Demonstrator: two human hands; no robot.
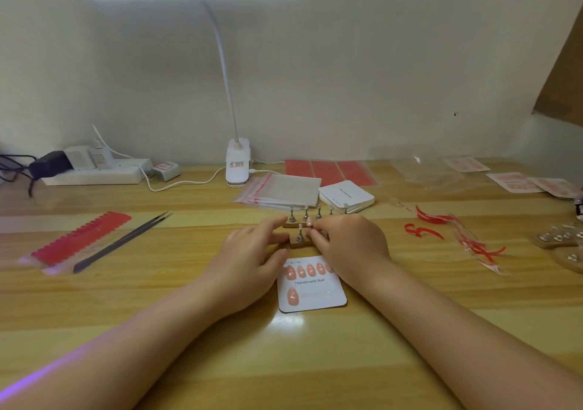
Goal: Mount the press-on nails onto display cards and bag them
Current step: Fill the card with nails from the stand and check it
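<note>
Mounting step: right hand [344, 239] pinches a nail [309, 221] off the stand [299, 242], left hand [252, 252] spread steadying it; next, press it onto the card's [312, 296] near row.

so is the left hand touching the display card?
Cannot tell. In the head view the left hand overlaps the left edge of the display card, but whether it rests on the card or hovers above it is not visible from this angle.

Both bare forearms reach forward, converging — the left hand [252, 253] loosely spread, fingers extended; the right hand [348, 245] curled, fingertips pinched together.
</note>
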